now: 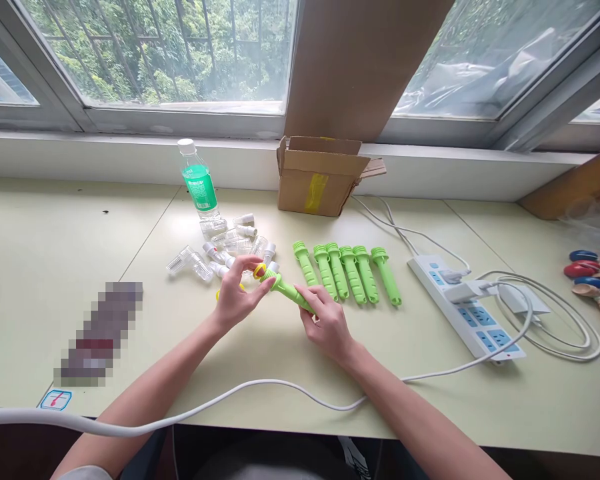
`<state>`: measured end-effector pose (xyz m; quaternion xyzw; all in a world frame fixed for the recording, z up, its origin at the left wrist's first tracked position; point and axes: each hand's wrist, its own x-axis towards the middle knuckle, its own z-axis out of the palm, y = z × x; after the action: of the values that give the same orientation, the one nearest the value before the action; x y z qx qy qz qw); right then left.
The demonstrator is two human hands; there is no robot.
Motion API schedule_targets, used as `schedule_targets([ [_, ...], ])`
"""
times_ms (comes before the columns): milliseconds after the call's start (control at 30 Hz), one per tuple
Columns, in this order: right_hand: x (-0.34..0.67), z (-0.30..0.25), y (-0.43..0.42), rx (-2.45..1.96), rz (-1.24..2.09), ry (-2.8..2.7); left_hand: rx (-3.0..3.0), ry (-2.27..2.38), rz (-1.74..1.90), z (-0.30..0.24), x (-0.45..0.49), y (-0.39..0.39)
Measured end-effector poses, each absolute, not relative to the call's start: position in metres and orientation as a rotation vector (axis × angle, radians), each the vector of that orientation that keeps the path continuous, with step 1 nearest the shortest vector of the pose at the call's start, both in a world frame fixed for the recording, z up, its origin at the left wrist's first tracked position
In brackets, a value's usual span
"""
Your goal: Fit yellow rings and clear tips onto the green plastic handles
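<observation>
My right hand [327, 323] grips the plain end of a green ribbed plastic handle [291, 292], tilted over the table. At its threaded upper end, my left hand [240, 290] pinches a small yellow ring [259, 270] between thumb and fingers. Whether the ring is around the thread or just against it, I cannot tell. Another yellow piece [224, 292] lies partly hidden behind my left hand. Several matching green handles [351, 273] lie in a row beyond my right hand. Clear plastic tubes with white ends [237, 241] are heaped behind my left hand.
A bottle with a green label [200, 187] and an open cardboard box [317, 177] stand at the back. To the right are a power strip [465, 310], coiled cables and wooden-handled items [593, 277]. A white cable [260, 382] crosses the front. A pixelated object [103, 333] lies left.
</observation>
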<state>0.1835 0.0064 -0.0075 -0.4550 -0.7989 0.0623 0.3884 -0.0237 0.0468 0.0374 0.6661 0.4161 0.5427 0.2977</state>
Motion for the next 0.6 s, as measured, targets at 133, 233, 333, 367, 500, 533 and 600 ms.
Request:
schedule_targets([
  [133, 0.1834, -0.0061, 0.0066, -1.137, 0.191, -2.028, 1.813, 1.108, 1.455, 0.037, -0.0249, 0.0472],
  [233, 0.1832, -0.006, 0.0069, -1.113, 0.211, -2.025, 1.846, 1.1, 1.437, 0.0381, -0.0264, 0.0477],
  [333, 0.1833, -0.0067, 0.0071, -1.105, 0.219, -2.019, 1.892, 1.097, 1.417, 0.0391, -0.0277, 0.0477],
  [367, 0.1835, -0.007, 0.0071, -1.103, 0.22, -2.021, 1.908, 1.101, 1.404, 0.0393, -0.0279, 0.0476],
  [500, 0.1846, -0.0079, 0.0074, -1.112, 0.218, -2.024, 1.82, 1.134, 1.347, 0.0393, -0.0275, 0.0487],
  [533, 0.1849, -0.0082, 0.0077, -1.119, 0.212, -2.02, 1.753, 1.13, 1.332, 0.0392, -0.0273, 0.0494],
  [600, 0.1853, -0.0086, 0.0082, -1.131, 0.196, -2.012, 1.622, 1.107, 1.293, 0.039, -0.0269, 0.0509],
])
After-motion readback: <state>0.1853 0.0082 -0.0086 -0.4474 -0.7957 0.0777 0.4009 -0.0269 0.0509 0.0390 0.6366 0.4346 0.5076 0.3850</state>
